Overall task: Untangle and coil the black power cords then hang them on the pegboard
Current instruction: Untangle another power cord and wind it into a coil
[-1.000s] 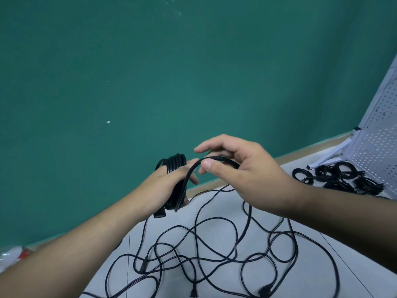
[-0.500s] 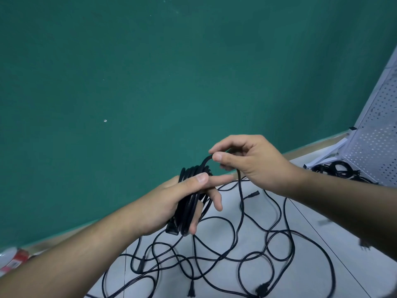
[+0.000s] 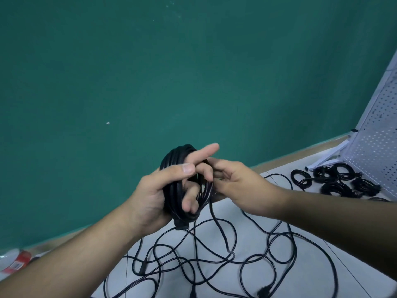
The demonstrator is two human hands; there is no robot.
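My left hand (image 3: 163, 190) holds a coil of black power cord (image 3: 178, 186) upright at the middle of the view, thumb over its top, index finger pointing out straight. My right hand (image 3: 234, 183) is pressed against the coil's right side and grips the same cord's loose strand there. That strand drops from the coil into a tangle of black cords (image 3: 214, 261) on the white table (image 3: 343, 250). A plug end hangs at the coil's bottom. The white pegboard (image 3: 380, 145) leans at the far right.
Several finished black coils (image 3: 335, 181) lie on the table at the foot of the pegboard. A green wall fills the background. A red and white packet (image 3: 17, 261) sits at the left edge.
My right hand has come down and in against the coil, laying another turn of cord onto it. My left hand has raised the coil and its index finger now sticks out straight.
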